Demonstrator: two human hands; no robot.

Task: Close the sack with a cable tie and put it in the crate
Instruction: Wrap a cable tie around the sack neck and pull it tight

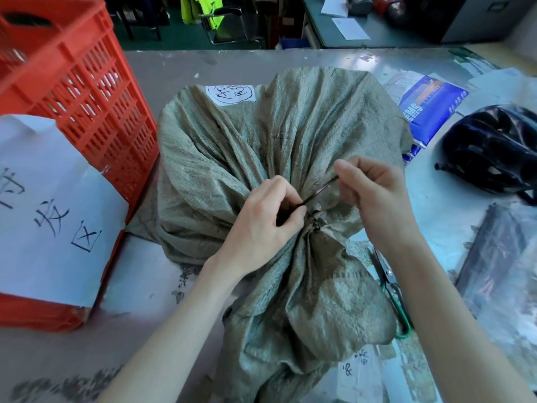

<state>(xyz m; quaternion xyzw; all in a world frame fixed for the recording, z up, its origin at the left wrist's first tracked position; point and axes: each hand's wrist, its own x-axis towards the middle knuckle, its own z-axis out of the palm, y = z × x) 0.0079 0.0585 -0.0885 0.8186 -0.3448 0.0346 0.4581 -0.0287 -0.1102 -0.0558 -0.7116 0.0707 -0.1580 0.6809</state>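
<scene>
A grey-green woven sack (261, 141) lies on the table, its neck gathered into a tight bunch near the middle of the view. A thin black cable tie (319, 191) circles that neck. My left hand (261, 228) pinches the tie at its head against the bunched fabric. My right hand (374, 196) grips the tie's free tail, stretched taut up and to the right. The loose sack mouth fans out toward me below the hands. The red plastic crate (87, 91) stands at the left, touching the sack's side.
A white paper sheet (49, 205) with handwritten characters hangs on the crate's front. Green-handled scissors (392, 289) lie right of the sack mouth. A dark helmet (494, 149) and a blue printed packet (430, 103) sit at the right. Chairs and a desk stand beyond the table.
</scene>
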